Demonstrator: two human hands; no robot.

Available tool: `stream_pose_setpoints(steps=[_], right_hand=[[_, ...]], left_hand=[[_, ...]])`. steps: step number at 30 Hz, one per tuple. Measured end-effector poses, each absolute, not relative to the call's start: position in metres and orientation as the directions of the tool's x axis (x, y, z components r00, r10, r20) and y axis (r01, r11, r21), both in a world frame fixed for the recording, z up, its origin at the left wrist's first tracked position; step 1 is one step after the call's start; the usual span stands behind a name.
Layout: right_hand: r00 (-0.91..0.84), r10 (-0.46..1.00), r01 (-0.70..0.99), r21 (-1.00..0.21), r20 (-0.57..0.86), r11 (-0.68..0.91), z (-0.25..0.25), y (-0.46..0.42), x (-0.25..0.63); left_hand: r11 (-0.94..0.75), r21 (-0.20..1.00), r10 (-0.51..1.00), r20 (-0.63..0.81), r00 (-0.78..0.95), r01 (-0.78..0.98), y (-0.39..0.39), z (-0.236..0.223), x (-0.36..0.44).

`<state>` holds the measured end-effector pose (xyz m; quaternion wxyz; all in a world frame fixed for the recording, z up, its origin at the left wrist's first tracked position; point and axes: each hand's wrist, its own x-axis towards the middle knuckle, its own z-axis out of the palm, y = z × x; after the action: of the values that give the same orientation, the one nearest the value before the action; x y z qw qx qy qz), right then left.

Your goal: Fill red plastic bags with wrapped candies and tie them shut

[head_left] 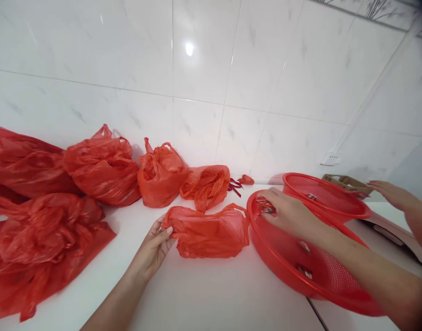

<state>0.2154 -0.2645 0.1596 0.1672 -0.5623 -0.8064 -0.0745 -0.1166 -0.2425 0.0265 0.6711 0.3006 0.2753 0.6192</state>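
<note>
A thin red plastic bag (211, 234) lies on the white table with its mouth partly open. My left hand (155, 246) pinches the bag's left edge between thumb and fingers. To the right, my right hand (283, 209) reaches over the rim of a large red plastic basket (273, 257). Its fingers are closed on a small, dark red printed packet (266, 207) near the basket's left wall; my hand partly covers it. A few more small packets (304, 271) lie on the basket's bottom.
Several filled red bags (100, 170) stand along the tiled wall at the left. A crumpled red bag (207, 181) and a dark red ribbon (235, 186) lie behind. Another red basket (326, 195), a cardboard box (345, 182) and another person's hand (392, 191) are at the right.
</note>
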Motion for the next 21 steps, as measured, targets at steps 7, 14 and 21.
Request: stream_pose_setpoints(steps=[7, 14, 21], right_hand=[[-0.628, 0.777, 0.764, -0.165, 0.029, 0.624, 0.135, -0.243, 0.106], [-0.500, 0.842, 0.833, -0.152, 0.202, 0.532, 0.158, -0.231, 0.144], [-0.059, 0.981, 0.997, -0.064, -0.185, 0.048, 0.155, -0.261, 0.273]], left_hand=[[0.069, 0.765, 0.985, 0.048, 0.164, -0.640, -0.248, 0.028, -0.118], [0.059, 0.770, 0.983, 0.066, 0.172, -0.635, -0.245, 0.026, -0.120], [0.058, 0.770, 0.996, 0.002, 0.094, -0.636, -0.239, 0.025, -0.123]])
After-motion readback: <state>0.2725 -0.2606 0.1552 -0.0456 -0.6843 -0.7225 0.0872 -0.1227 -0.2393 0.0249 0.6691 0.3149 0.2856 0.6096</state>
